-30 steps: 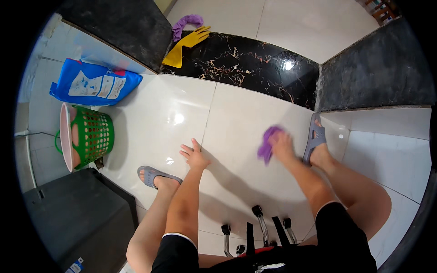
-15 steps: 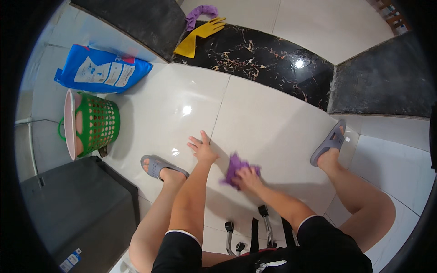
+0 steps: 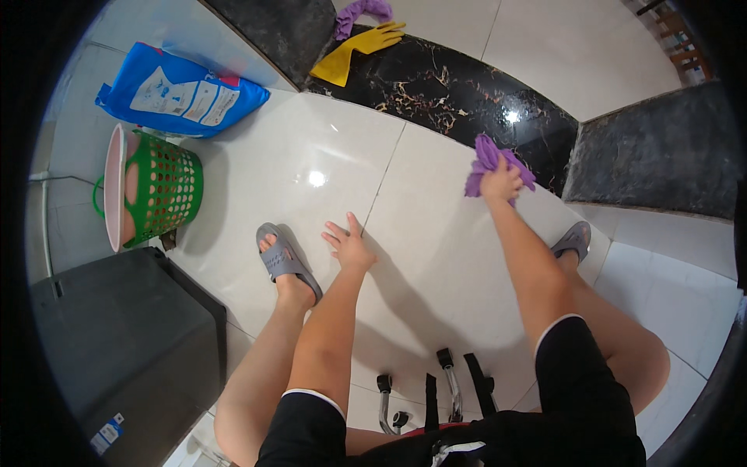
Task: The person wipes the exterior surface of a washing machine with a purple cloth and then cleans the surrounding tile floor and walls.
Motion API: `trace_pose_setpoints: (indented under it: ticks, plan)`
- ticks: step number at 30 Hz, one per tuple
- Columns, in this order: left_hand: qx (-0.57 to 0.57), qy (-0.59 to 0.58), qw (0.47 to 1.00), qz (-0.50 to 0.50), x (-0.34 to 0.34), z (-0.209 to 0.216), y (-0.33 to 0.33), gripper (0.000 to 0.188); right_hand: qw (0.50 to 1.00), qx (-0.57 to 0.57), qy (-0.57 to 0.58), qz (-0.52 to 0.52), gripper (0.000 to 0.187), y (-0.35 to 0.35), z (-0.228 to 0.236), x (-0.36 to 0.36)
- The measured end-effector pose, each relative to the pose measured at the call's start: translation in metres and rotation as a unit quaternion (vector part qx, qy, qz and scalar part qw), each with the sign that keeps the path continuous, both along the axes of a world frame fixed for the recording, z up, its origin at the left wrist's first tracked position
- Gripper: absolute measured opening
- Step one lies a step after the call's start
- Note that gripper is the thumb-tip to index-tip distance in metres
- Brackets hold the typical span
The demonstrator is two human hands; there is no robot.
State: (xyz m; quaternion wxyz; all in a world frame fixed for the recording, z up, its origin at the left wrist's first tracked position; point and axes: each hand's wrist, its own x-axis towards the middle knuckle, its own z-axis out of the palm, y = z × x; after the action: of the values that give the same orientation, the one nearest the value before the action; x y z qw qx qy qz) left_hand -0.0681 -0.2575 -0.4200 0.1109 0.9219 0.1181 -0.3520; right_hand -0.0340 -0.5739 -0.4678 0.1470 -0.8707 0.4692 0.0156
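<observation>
Bunched under my right hand (image 3: 502, 182) is a purple cloth (image 3: 485, 159). The hand presses it down where the pale floor tiles (image 3: 436, 233) meet the black marbled threshold (image 3: 436, 86), toward the right. My left hand (image 3: 350, 244) holds nothing and its fingers are spread. It is over the tiles just right of my left slipper (image 3: 286, 261), with a shadow falling beside it. My right forearm partly covers my right slipper (image 3: 573, 240).
A yellow rubber glove (image 3: 354, 54) and a second purple cloth (image 3: 364, 14) lie by the far doorway. Along the left stand a blue bag (image 3: 183, 93), a green basket (image 3: 167, 183) and a dark grey box (image 3: 132, 342). Metal chair legs (image 3: 454, 389) are close to me.
My right hand has swept the purple cloth away from me and to the right, up to the threshold. My left hand stays in about the same place. The view has shifted slightly.
</observation>
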Motion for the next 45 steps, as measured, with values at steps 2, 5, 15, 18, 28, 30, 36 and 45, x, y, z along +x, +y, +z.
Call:
trace_pose_setpoints:
  ticks: [2, 5, 15, 18, 28, 30, 36, 45]
  plan:
    - [-0.007, -0.001, 1.0, 0.0, 0.003, 0.003, -0.005, 0.122, 0.996, -0.038, -0.015, 0.084, 0.044, 0.025, -0.006, 0.016]
    - [-0.005, 0.003, 1.0, -0.006, 0.004, -0.002, -0.009, 0.124, 0.937, -0.025, -0.034, 0.348, 0.045, 0.082, -0.018, -0.009]
    - [0.015, -0.002, 1.0, -0.01, 0.0, -0.006, 0.01, 0.129, 0.672, 0.197, 0.004, 0.714, 0.029, 0.11, 0.011, -0.309]
    - [0.026, -0.006, 0.999, -0.022, -0.003, 0.0, -0.008, 0.12, 0.626, 0.1, 0.046, 0.772, 0.027, 0.059, 0.008, -0.266]
    - [-0.019, -0.133, 0.97, -0.203, -0.081, -0.039, -0.109, 0.087, 0.982, -0.042, -0.077, 0.164, 0.042, -0.045, -0.009, -0.164]
    - [-0.025, -0.087, 0.969, -0.23, -0.103, -0.019, -0.149, 0.092, 0.97, -0.042, -0.085, 0.225, 0.036, -0.005, -0.013, -0.24]
    - [0.012, -0.044, 0.962, -0.271, -0.137, -0.024, -0.179, 0.095, 0.887, 0.113, -0.079, 0.44, 0.02, 0.052, -0.005, -0.419]
    - [0.018, -0.029, 0.958, -0.284, -0.134, -0.021, -0.186, 0.117, 0.898, -0.047, -0.072, 0.431, 0.025, -0.07, -0.003, -0.16]
